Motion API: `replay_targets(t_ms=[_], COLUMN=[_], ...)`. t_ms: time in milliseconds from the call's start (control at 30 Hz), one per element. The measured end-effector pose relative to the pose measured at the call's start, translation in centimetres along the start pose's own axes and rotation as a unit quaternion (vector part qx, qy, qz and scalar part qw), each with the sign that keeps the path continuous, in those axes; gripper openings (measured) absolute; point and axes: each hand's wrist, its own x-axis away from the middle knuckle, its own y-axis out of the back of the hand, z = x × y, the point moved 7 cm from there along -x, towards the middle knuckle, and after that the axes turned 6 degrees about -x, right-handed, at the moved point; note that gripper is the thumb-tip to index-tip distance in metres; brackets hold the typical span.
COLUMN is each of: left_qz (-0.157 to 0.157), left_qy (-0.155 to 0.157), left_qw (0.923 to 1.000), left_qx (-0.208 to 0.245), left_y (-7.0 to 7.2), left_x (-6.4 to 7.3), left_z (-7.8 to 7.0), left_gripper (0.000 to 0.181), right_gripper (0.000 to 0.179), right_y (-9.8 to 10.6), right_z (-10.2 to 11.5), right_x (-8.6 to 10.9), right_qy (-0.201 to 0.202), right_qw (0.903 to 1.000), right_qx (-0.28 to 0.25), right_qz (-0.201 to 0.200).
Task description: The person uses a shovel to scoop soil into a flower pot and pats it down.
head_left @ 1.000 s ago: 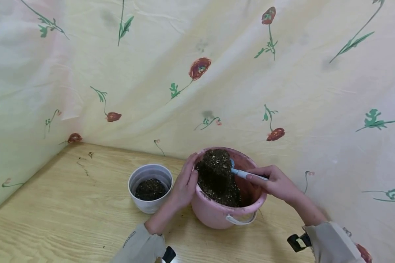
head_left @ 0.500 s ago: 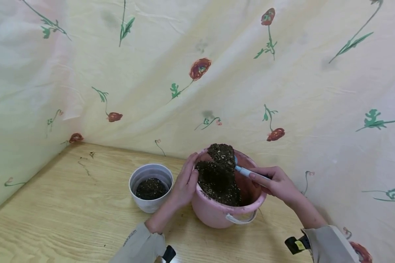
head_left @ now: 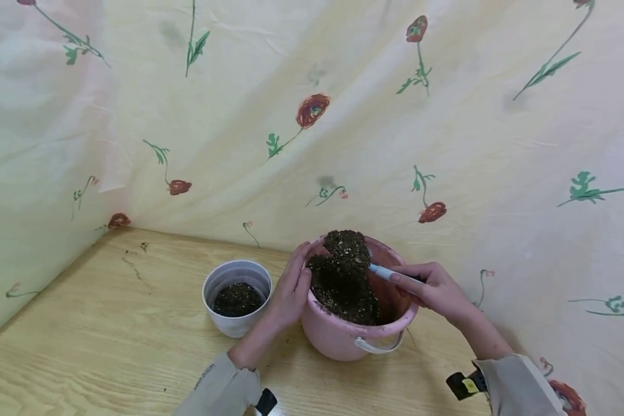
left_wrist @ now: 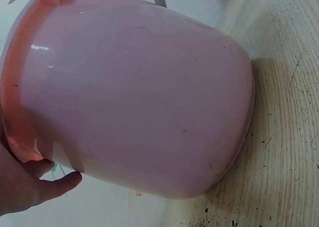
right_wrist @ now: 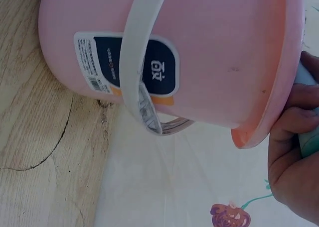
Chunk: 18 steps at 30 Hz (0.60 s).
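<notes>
Scoop (head_left: 382, 271), grasped by fingers of right hand (head_left: 435, 290), points to about ten o'clock over pink bucket (head_left: 333, 341); white pot (head_left: 234, 326) lies toward half past eight, nearer to left hand (head_left: 290, 288) (its straight fingers touch bucket).

We see a pink bucket (head_left: 333, 341) on the wood-grain table (head_left: 109, 346), its white handle (head_left: 378, 347) hanging at the near side and a dark label (right_wrist: 168, 65) on its wall, while the left hand (head_left: 290, 289) rests against its left rim. Inside, we find dark, speckled soil (head_left: 356, 306) banked to the left, and above it the right hand (head_left: 439, 292) grips a light-blue scoop (head_left: 382, 272), its head mostly hidden by a rounded clump (head_left: 347, 245). Just left of the bucket, we see a white pot (head_left: 234, 327) standing upright, partly filled with similar soil.
</notes>
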Motion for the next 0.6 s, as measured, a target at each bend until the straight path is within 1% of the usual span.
replay_targets(t_ms=[67, 167, 267, 400, 467, 600], left_qz=[-0.003, 0.001, 0.002, 0.008, 0.013, 0.019], left_qy=[0.001, 0.002, 0.031, 0.086, 0.102, 0.123], left_qw=[1.0, 1.0, 0.9995, 0.9957, 0.994, 0.991], left_qx=[-0.005, 0.0, -0.011, -0.034, -0.038, -0.049], left_y=[0.0, -0.1, -0.2, -0.1, -0.1, 0.1], left_x=[0.0, 0.0, 0.2, 0.6, 0.7, 0.9], left_z=[0.0, -0.1, 0.1, 0.5, 0.6, 0.8], left_gripper=[0.053, 0.053, 0.051, 0.05, 0.049, 0.049], right_gripper=[0.029, 0.029, 0.028, 0.027, 0.027, 0.028], right_y=[0.0, 0.0, -0.1, -0.6, -1.0, -1.5], right_z=[0.1, 0.3, 0.6, 1.1, 1.3, 1.6], right_x=[0.1, 0.4, 0.9, 1.7, 2.1, 2.8], right_qy=[0.002, 0.002, -0.001, -0.008, -0.019, -0.049], right_qw=[1.0, 0.9999, 0.9999, 0.9999, 0.9997, 0.9983], right_qx=[0.006, 0.007, 0.005, 0.002, -0.001, 0.007], right_qz=[-0.002, -0.008, -0.012, -0.012, -0.015, -0.03])
